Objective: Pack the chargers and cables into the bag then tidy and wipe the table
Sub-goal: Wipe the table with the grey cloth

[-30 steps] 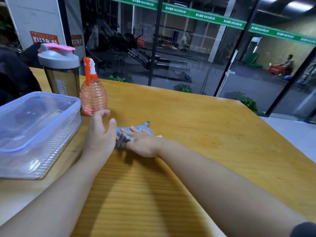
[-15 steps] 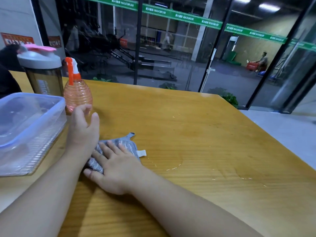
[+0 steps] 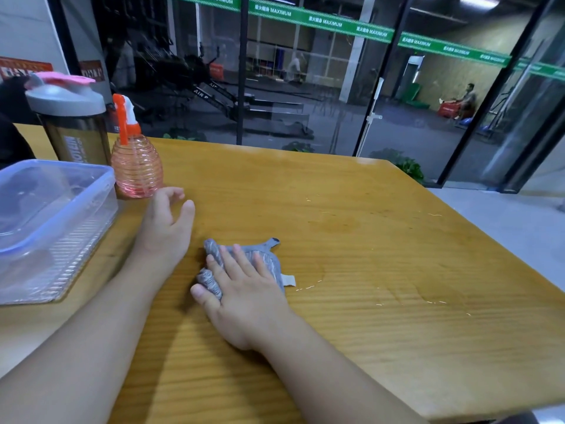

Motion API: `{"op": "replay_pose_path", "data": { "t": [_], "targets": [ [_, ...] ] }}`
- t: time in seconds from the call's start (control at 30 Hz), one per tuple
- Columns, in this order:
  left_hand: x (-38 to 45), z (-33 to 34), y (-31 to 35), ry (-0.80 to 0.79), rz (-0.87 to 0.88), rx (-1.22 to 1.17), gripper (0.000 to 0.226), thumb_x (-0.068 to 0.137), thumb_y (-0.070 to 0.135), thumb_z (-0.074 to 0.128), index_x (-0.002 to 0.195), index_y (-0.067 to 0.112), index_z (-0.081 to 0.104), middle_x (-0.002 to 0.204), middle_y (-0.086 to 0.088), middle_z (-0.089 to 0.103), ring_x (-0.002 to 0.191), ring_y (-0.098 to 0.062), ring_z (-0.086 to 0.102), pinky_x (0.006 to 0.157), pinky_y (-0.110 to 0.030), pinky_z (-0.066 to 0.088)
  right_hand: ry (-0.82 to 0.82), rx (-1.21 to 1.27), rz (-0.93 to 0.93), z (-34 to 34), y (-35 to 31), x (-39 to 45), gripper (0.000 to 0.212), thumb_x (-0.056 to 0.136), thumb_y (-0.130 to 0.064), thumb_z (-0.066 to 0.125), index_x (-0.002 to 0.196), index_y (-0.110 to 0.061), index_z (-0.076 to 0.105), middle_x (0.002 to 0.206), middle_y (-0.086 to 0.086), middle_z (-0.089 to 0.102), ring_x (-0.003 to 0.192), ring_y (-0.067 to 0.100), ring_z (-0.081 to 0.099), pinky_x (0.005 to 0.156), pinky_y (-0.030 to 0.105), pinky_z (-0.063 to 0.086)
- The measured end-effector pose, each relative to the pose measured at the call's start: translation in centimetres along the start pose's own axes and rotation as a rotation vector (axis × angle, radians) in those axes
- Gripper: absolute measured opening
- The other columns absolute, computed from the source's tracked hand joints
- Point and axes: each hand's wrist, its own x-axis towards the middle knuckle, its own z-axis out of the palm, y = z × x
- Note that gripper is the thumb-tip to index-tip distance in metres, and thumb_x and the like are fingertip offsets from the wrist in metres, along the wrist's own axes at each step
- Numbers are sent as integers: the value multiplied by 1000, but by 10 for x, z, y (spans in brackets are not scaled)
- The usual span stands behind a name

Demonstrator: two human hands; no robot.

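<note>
Left hand (image 3: 166,231) now off one cloth (image 3: 266,261), right hand (image 3: 244,301) flat atop.

Your view: dim interior lit by ceiling lights (image 3: 478,0) beyond the glass, pale sheen along the worktop (image 3: 351,228) far edge, soft forearm shadows, slight overall softness, wide-angle bending of the frame edges.

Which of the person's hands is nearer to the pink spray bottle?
The left. The left hand hovers just in front of the spray bottle, fingers loosely curled, holding nothing. The right hand lies farther back, pressing flat on the grey cloth.
</note>
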Motion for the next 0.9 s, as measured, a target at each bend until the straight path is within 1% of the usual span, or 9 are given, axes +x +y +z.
{"op": "replay_pose_path", "data": {
  "t": [0.13, 0.23, 0.3, 0.4, 0.47, 0.57, 0.67, 0.8, 0.9],
  "targets": [
    [1, 1, -3, -14, -14, -10, 40, 84, 39, 47, 118, 16, 46, 121, -5, 53, 116, -21, 50, 103, -44, 38, -17, 11, 69, -4, 20, -6, 64, 97, -56, 11, 151, -24, 0, 158, -6, -13, 142, 9, -23, 116, 36, -16],
    [2, 2, -5, -16, -24, -1, 30, 92, 28, 51, 118, 16, 47, 121, -5, 53, 116, -22, 49, 103, -43, 37, -28, 31, 105, -10, 37, -10, 62, 97, -56, 11, 151, -28, 0, 158, -9, -14, 142, 7, -22, 116, 34, -15],
    [0, 3, -5, -29, -24, 3, 28, 91, 28, 51, 117, 18, 47, 119, -4, 54, 116, -22, 50, 103, -43, 37, -41, 49, 120, -13, 47, -12, 60, 97, -55, 11, 151, -31, 0, 157, -11, -14, 142, 5, -21, 116, 33, -15],
    [-5, 7, 0, -92, -37, 13, 25, 90, 34, 52, 113, 27, 45, 117, 2, 54, 116, -19, 50, 103, -43, 38, -51, 79, 131, -18, 60, -16, 57, 98, -55, 13, 150, -36, 2, 157, -14, -13, 142, 3, -19, 117, 32, -13],
    [-11, 13, 5, -149, -20, 6, 22, 92, 30, 52, 113, 29, 44, 118, 2, 53, 117, -18, 50, 103, -44, 37, -55, 89, 140, -21, 69, -17, 56, 98, -55, 14, 150, -38, 3, 157, -14, -11, 143, 3, -17, 118, 33, -11],
    [-19, 21, 12, -244, 4, 17, 24, 92, 28, 52, 114, 29, 43, 120, 4, 52, 119, -14, 48, 105, -39, 36, -58, 97, 164, -25, 82, -20, 55, 98, -55, 16, 149, -40, 3, 157, -15, -10, 143, 2, -17, 118, 33, -10],
    [-24, 24, 15, -314, 29, 17, 34, 84, 41, 54, 114, 29, 44, 118, 5, 53, 120, -9, 47, 106, -35, 35, -57, 94, 202, -28, 95, -24, 55, 97, -56, 17, 149, -42, 3, 157, -16, -10, 142, 2, -17, 117, 32, -10],
    [-26, 24, 20, -333, 31, 2, 44, 75, 48, 48, 114, 28, 45, 117, 4, 54, 118, -11, 48, 106, -35, 35, -46, 86, 264, -34, 115, -34, 53, 97, -56, 18, 147, -46, 4, 157, -16, -10, 143, 2, -17, 117, 32, -11],
    [-27, 23, 22, -350, 43, 10, 54, 67, 62, 45, 113, 33, 45, 116, 5, 54, 117, -10, 48, 105, -35, 36, -41, 94, 301, -38, 128, -43, 51, 97, -55, 20, 145, -48, 5, 157, -16, -9, 143, 3, -16, 117, 32, -11]
  ]
}}
